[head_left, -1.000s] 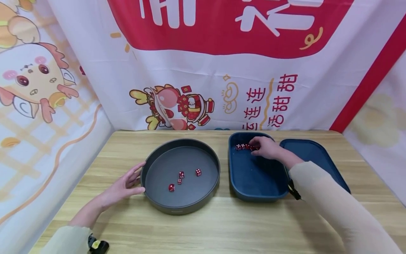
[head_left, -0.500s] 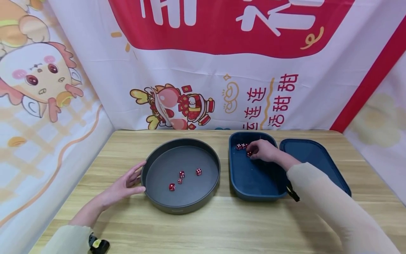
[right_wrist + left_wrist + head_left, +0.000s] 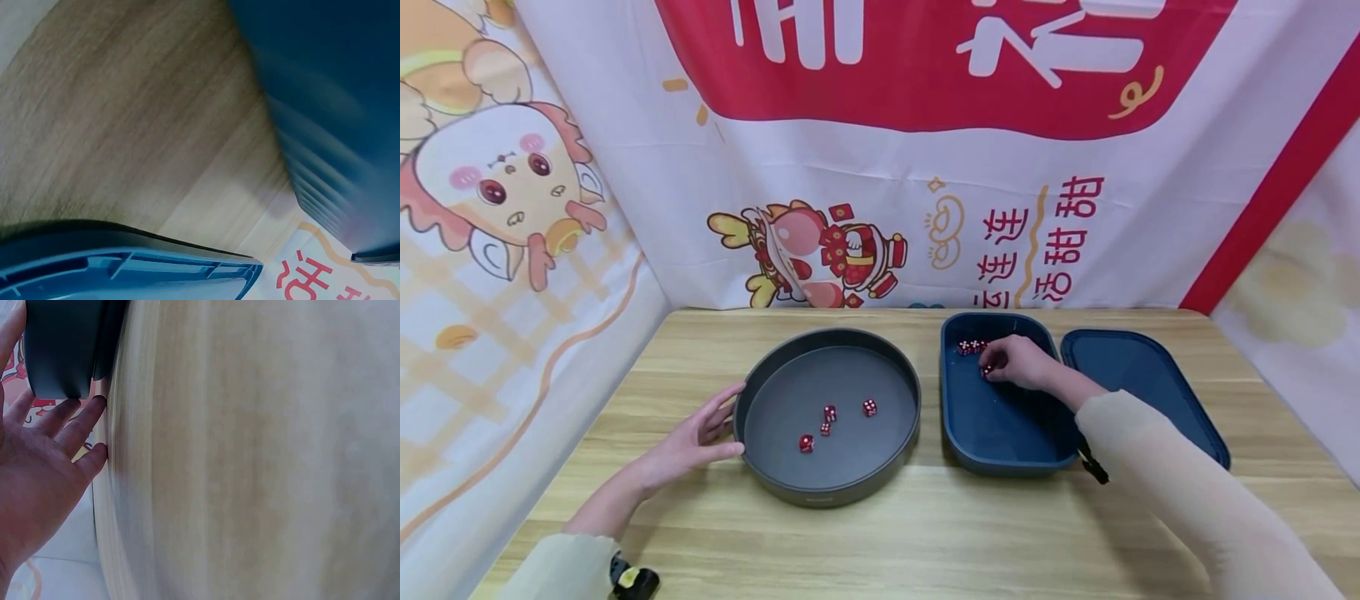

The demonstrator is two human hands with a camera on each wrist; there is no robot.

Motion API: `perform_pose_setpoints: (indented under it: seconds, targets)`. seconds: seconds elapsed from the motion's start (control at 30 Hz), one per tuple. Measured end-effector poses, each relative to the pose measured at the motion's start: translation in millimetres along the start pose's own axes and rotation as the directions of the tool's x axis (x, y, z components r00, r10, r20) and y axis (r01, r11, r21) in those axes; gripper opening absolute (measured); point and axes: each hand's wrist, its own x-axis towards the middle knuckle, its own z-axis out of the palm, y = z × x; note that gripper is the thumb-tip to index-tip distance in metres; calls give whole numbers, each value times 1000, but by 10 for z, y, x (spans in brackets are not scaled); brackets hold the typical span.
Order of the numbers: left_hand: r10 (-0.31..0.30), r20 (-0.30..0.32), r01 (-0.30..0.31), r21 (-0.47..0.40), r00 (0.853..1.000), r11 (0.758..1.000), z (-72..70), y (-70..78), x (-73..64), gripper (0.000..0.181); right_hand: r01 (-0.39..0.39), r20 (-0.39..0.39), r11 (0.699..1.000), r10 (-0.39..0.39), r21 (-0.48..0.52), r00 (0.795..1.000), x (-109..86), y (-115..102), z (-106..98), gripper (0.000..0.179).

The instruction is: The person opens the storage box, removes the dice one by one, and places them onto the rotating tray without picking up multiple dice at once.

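Note:
My left hand [image 3: 692, 437] rests against the left side of a round dark-grey pan [image 3: 826, 497], fingers spread and thumb at its rim. In the left wrist view the fingertips [image 3: 94, 407] meet the pan's dark wall [image 3: 61, 356]. Several red dice lie scattered on the pan floor, among them a die [image 3: 869, 407] to the right. Inside a deep blue rectangular box [image 3: 1000, 433], my right hand [image 3: 1018, 364] pinches a red die [image 3: 987, 372] low over the floor. Just behind it a short row of red dice [image 3: 973, 347] lies near the far wall.
A flat blue lid [image 3: 1150, 375] lies right of the box, partly behind the right forearm; the lid [image 3: 156, 275] also shows in the right wrist view. Both containers stand on a wooden table [image 3: 880, 542], with a printed cloth [image 3: 865, 158] hanging behind.
My right hand has moved from the dice row a little toward the front left, with one die now apart from the row at its fingertips. My left hand has stayed at the pan.

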Motion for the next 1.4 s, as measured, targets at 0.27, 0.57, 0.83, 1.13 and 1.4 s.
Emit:
perform_pose_setpoints:
  seconds: [0.27, 0.57, 0.83, 1.13, 1.4]
  targets:
    - [13, 4, -13, 26, 1000, 1000, -1, 7, -12, 83, 57, -63, 998, -56, 13, 996, -113, -114, -62, 17]
    - [3, 2, -3, 34, 1000, 999, -6, 9, -3, 84, 173, -132, 981, -161, 87, 978, -274, -376, -94, 22]
    - [6, -3, -6, 29, 1000, 1000, -4, -20, 4, 84, 229, -163, 940, -192, 252, 968, -357, -723, 40, 18]
    - [17, 0, -17, 21, 1000, 1000, -4, -10, -7, 83, 246, -156, 900, -202, 359, 967, -360, -1156, 277, 18]
    - [23, 6, -23, 12, 1000, 1000, 7, 32, -16, 84, 265, -132, 895, -233, 359, 964, -311, -1474, 567, 18]
